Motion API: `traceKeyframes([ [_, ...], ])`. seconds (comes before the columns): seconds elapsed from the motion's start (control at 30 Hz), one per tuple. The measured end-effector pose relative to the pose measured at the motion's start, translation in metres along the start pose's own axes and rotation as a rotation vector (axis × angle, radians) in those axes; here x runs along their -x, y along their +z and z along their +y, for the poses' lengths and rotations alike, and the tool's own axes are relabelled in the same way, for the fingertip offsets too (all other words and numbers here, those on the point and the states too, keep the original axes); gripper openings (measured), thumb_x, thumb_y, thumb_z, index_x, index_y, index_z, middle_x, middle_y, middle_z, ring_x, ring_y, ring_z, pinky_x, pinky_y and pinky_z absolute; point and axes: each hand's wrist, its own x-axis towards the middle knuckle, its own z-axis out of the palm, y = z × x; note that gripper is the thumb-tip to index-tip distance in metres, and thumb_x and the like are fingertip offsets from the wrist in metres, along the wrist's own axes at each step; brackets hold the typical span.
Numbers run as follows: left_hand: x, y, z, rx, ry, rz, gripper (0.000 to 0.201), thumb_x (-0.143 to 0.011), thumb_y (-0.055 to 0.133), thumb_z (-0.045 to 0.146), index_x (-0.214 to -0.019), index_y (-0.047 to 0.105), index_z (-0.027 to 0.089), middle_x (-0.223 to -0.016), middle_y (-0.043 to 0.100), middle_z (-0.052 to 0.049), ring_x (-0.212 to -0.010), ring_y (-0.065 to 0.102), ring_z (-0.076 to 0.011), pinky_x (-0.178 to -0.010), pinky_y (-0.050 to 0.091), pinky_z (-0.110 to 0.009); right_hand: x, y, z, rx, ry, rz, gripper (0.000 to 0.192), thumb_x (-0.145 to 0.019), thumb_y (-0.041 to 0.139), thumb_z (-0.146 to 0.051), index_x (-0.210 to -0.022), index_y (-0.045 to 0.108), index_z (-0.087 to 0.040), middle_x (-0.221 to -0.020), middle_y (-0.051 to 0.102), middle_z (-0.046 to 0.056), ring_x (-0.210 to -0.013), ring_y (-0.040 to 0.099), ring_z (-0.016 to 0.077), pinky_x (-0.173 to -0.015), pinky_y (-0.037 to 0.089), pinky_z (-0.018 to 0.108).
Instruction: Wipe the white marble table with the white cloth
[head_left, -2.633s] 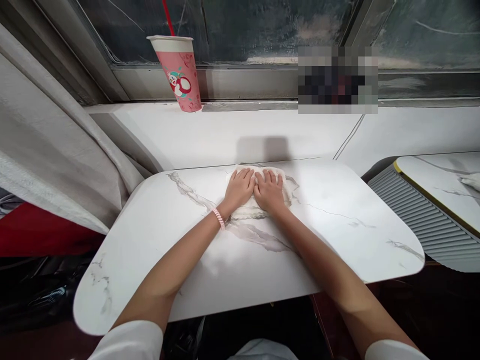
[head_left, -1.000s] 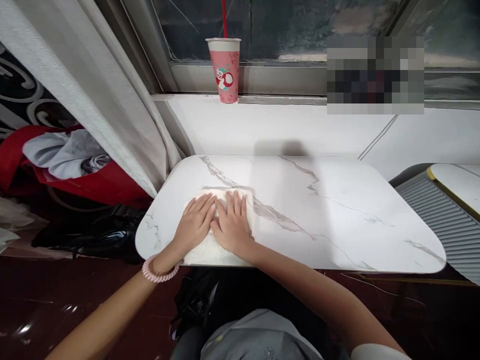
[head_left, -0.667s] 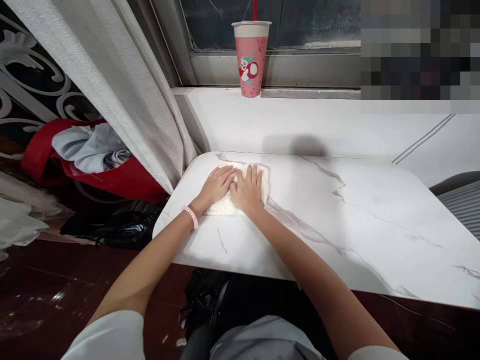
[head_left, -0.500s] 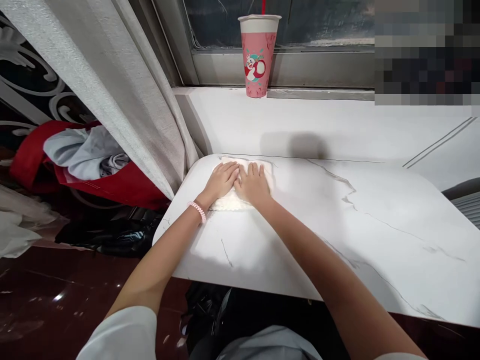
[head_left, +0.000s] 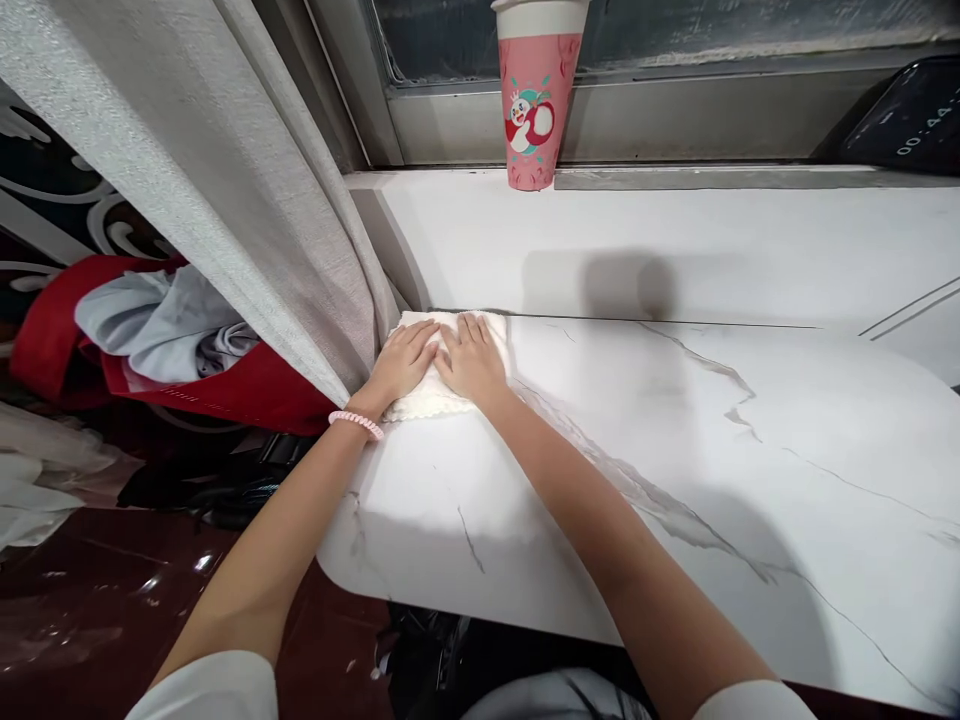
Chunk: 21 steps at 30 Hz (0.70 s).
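Observation:
A folded white cloth (head_left: 424, 404) lies at the far left corner of the white marble table (head_left: 675, 450). Both my hands rest on it, palms flat and side by side. My left hand (head_left: 401, 362) covers its left half, with a pink coil band (head_left: 356, 422) on the wrist. My right hand (head_left: 469, 360) presses down on the cloth's right half, touching the left hand. Fingers are stretched out and point toward the wall. Most of the cloth is hidden under the hands.
A pink paper cup (head_left: 536, 100) stands on the white windowsill (head_left: 675, 240) behind the table. A grey curtain (head_left: 225, 200) hangs just left of my hands. A red bag holding grey clothes (head_left: 187, 350) sits on the dark floor. A dark device (head_left: 907, 115) is at the top right.
Both hands slid the cloth from the table's far middle to its near left edge, then away into the far left corner beside the curtain. The view shifted left and closer.

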Motion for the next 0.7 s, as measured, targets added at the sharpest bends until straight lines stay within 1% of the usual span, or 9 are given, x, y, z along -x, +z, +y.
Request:
traceKeyframes([
  [0.13, 0.031, -0.008, 0.005, -0.017, 0.01, -0.005, 0.049, -0.1, 0.025, 0.037, -0.139, 0.049, 0.021, -0.148, 0.05, -0.007, -0.138, 0.042, -0.0214, -0.119, 0.025, -0.048, 0.024, -0.005, -0.017, -0.053, -0.016, -0.021, 0.053, -0.097, 0.044, -0.031, -0.141, 0.046, -0.001, -0.151, 0.04, 0.024, -0.145, 0.03, 0.0313, -0.122, 0.015, 0.052],
  [0.27, 0.074, -0.02, 0.023, -0.029, 0.062, 0.02, 0.049, -0.101, 0.024, 0.038, -0.14, 0.047, 0.02, -0.146, 0.052, -0.009, -0.137, 0.043, -0.022, -0.118, 0.027, -0.048, 0.062, -0.014, -0.039, -0.088, -0.023, -0.034, 0.053, -0.097, 0.043, -0.031, -0.142, 0.046, -0.002, -0.152, 0.04, 0.023, -0.146, 0.028, 0.0316, -0.122, 0.017, 0.053],
  [0.4, 0.125, -0.029, 0.052, -0.091, 0.055, 0.061, 0.049, -0.102, 0.022, 0.036, -0.141, 0.046, 0.017, -0.143, 0.054, -0.012, -0.136, 0.045, -0.0237, -0.117, 0.028, -0.048, 0.103, -0.028, -0.057, -0.109, -0.081, -0.048, 0.053, -0.098, 0.042, -0.032, -0.142, 0.046, -0.003, -0.152, 0.039, 0.023, -0.146, 0.029, 0.0315, -0.122, 0.017, 0.052],
  [0.53, 0.17, -0.031, 0.086, -0.153, 0.003, 0.114, 0.048, -0.102, 0.024, 0.033, -0.141, 0.045, 0.015, -0.143, 0.054, -0.015, -0.136, 0.046, -0.0268, -0.116, 0.03, -0.049, 0.142, -0.046, -0.065, -0.129, -0.16, -0.055, 0.052, -0.098, 0.041, -0.034, -0.142, 0.046, -0.005, -0.152, 0.041, 0.021, -0.145, 0.03, 0.0299, -0.122, 0.02, 0.05],
  [0.63, 0.191, -0.03, 0.11, -0.177, -0.016, 0.132, 0.047, -0.102, 0.026, 0.03, -0.142, 0.044, 0.014, -0.142, 0.054, -0.016, -0.135, 0.047, -0.0279, -0.115, 0.03, -0.05, 0.165, -0.059, -0.063, -0.147, -0.205, -0.06, 0.054, -0.098, 0.043, -0.034, -0.143, 0.044, -0.005, -0.151, 0.042, 0.021, -0.145, 0.03, 0.0297, -0.122, 0.022, 0.051],
  [0.7, 0.198, -0.027, 0.123, -0.19, -0.014, 0.134, 0.047, -0.101, 0.027, 0.028, -0.143, 0.043, 0.013, -0.142, 0.054, -0.017, -0.135, 0.047, -0.0281, -0.115, 0.03, -0.049, 0.176, -0.064, -0.058, -0.168, -0.225, -0.064, 0.054, -0.097, 0.044, -0.034, -0.143, 0.044, -0.006, -0.15, 0.043, 0.021, -0.145, 0.031, 0.0295, -0.122, 0.022, 0.051],
])
